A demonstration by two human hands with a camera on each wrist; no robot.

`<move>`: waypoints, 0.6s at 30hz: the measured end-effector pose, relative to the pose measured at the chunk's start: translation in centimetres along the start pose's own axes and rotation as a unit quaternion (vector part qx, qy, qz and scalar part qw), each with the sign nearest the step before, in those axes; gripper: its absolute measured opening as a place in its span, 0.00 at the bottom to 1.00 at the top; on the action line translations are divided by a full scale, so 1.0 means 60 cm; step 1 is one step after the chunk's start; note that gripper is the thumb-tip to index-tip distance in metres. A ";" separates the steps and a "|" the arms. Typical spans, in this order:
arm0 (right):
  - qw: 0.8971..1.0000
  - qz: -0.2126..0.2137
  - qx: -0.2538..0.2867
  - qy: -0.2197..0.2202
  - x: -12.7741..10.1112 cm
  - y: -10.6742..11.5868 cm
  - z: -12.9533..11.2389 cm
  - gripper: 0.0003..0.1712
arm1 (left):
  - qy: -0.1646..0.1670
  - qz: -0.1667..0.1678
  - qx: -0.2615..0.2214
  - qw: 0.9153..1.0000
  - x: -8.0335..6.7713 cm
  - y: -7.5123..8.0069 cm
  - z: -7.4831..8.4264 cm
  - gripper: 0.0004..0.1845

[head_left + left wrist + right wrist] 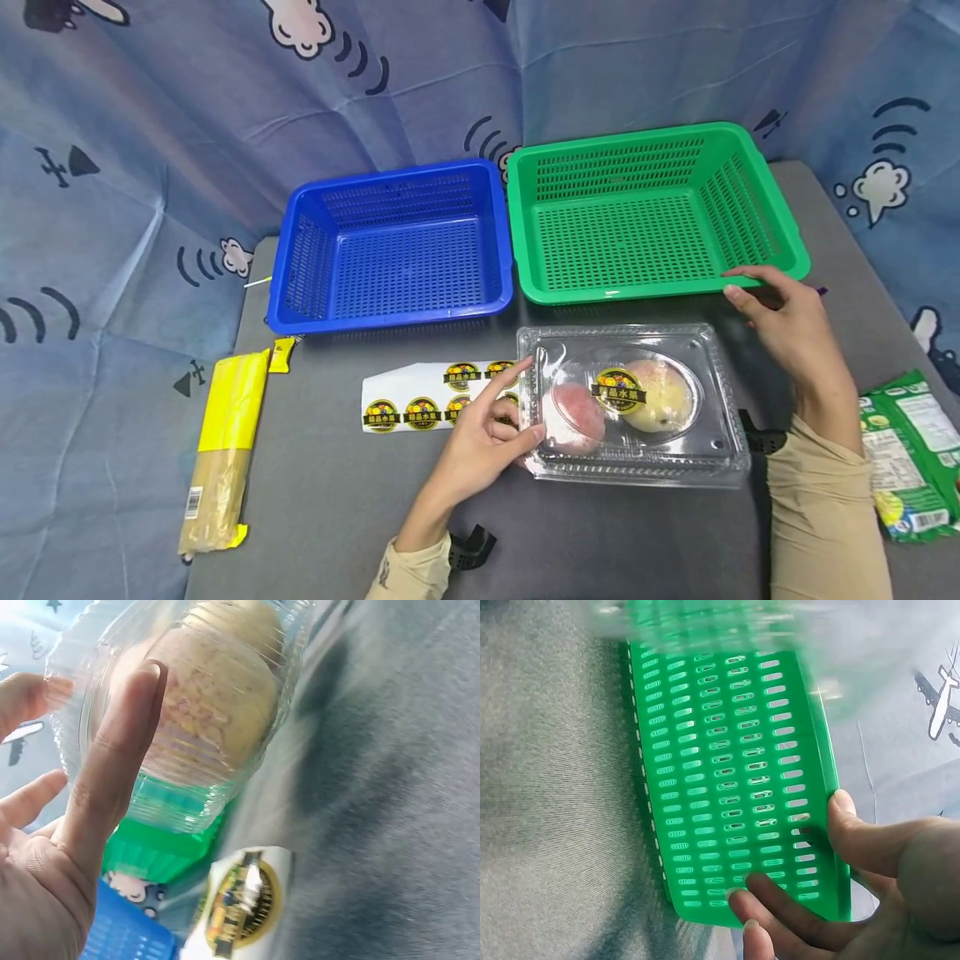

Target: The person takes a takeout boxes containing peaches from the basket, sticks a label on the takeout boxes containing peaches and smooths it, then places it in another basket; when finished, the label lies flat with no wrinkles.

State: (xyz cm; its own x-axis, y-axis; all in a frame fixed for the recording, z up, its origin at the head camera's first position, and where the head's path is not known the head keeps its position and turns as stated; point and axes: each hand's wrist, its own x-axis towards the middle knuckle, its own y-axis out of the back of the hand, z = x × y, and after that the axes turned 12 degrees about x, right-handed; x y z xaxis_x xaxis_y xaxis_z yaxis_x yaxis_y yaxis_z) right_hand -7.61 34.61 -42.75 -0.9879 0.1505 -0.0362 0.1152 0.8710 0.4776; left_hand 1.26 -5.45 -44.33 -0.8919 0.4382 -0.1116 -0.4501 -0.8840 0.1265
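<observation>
A clear clamshell box (675, 454) lies on the grey table, with two peaches (660, 398) inside and a round sticker (618, 390) on its lid. My left hand (525, 404) holds the box's left edge between thumb and forefinger. The left wrist view shows the left hand (105, 697) with a finger laid flat along the box (217, 735). My right hand (738, 283) grips the front right corner of the green basket (637, 287). The right wrist view shows the right hand (795, 851) with its thumb on the rim of the green basket (727, 765) and the fingers curled under.
A blue basket (390, 321) with nothing in it stands left of the green one. A sheet of round stickers (408, 408) lies left of the box, and one sticker (240, 900) shows in the left wrist view. A yellow wrapped roll (225, 450) lies at far left and green packets (911, 450) at far right.
</observation>
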 end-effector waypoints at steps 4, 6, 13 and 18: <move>1.000 -0.002 -0.002 -0.001 0.000 0.000 0.000 0.20 | -0.017 0.003 -0.023 1.000 0.000 0.004 0.014 0.47; 1.000 -0.003 -0.004 -0.001 0.000 0.000 0.000 0.21 | -0.028 0.003 -0.029 0.999 0.001 0.006 0.022 0.47; 1.000 -0.011 0.024 0.000 -0.002 0.006 0.002 0.21 | -0.059 -0.013 -0.064 0.996 0.014 0.014 0.056 0.47; 0.997 -0.030 0.058 -0.048 -0.008 0.012 -0.001 0.24 | -0.084 0.001 -0.058 0.995 0.037 0.023 0.073 0.46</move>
State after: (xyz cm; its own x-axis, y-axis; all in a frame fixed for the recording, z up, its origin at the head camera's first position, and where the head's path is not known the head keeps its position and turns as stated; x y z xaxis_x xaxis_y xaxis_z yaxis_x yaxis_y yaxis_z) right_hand -7.02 35.17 -42.34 -0.9796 0.1364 -0.1476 0.0737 0.9271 0.3676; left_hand -1.55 -5.00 -40.09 -0.8917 0.4492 0.0551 -0.4493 -0.8933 0.0113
